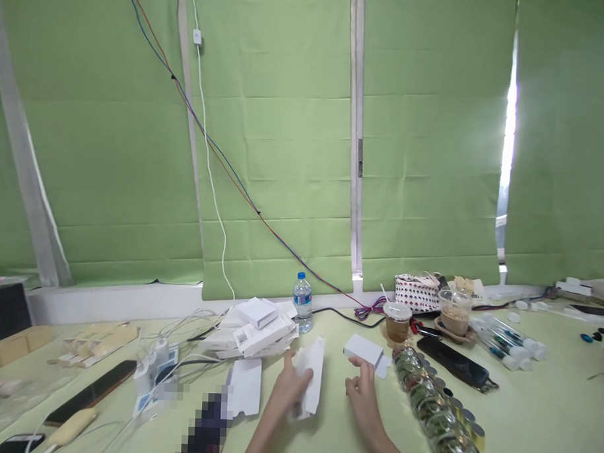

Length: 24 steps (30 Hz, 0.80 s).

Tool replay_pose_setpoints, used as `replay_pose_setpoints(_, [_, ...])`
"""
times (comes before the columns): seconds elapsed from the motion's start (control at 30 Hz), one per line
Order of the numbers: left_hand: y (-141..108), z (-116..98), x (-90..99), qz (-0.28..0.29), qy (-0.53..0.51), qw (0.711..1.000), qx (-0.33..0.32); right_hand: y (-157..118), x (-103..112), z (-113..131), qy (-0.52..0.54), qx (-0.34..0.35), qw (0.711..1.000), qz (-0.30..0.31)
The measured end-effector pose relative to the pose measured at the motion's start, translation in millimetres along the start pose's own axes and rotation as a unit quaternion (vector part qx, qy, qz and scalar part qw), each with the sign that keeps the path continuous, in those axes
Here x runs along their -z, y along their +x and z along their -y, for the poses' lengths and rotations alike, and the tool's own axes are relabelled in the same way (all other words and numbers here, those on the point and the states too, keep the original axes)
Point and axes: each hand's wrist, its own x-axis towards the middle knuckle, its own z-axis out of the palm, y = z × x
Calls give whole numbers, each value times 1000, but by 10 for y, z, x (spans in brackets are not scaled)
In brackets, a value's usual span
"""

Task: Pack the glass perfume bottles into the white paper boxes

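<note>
My left hand (295,387) is closed around a flat white carton (315,377) that stands on edge above the table, its thumb across the near face. To the right, my right hand (364,395) has loosely bent fingers that are apart, with nothing visible in them. Its fingertips are at the near edge of a small white box (363,349) with a flap out to the right; whether they touch it I cannot tell. A flattened white carton (245,387) lies left of my left hand. Behind it is a pile of white cartons (263,327), one bearing a barcode.
A water bottle (303,304) stands behind my hands. On the right are a row of small wrapped packets (431,409), a black pouch (456,364), drink cups (396,321) and clear tubes (510,343). Cables, a power strip (158,370) and a phone (91,392) lie left.
</note>
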Motion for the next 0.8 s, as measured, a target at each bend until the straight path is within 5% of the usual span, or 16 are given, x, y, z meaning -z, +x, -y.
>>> replay_pose_setpoints(0.1, [-39,48,40,105,-212,971,22,86,63,-50,-10,-17,998,-66])
replay_pose_setpoints(0.23, [-148,3,-18,226,-533,812,69,206,149,-105,21,-63,985,-159])
replay_pose_setpoints(0.33, [-198,-39,-85,242,-599,758,88,306,195,-153,69,-89,978,-175])
replay_pose_setpoints(0.57, [-195,79,-147,272,-646,709,77,350,229,-212,100,-128,977,-137])
replay_pose_setpoints(0.8, [-182,67,-152,237,-655,717,15,222,142,-178,71,-132,983,-101])
